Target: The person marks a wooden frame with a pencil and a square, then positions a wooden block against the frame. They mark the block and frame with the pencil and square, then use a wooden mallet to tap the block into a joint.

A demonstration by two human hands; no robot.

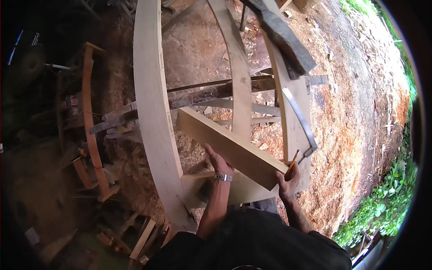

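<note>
A thick, squared wooden block (234,148) is held at a slant above the curved wooden frame. My left hand (220,164), with a metal watch on the wrist, grips its lower edge near the middle; the fingers are partly hidden beneath it. My right hand (289,182) closes on the block's near right end and also has a yellow pencil (294,158) between its fingers, pointing up. Just beyond that hand, a metal carpenter's square (300,118) lies on the right-hand board (300,137) of the frame.
A long curved plank (150,81) runs along the left, and a narrower curved board (240,81) crosses the middle. Rough beams (216,91) support them. A dark, heavy timber (285,38) rests at upper right. Wood shavings (344,135) cover the ground; offcuts (143,238) lie lower left.
</note>
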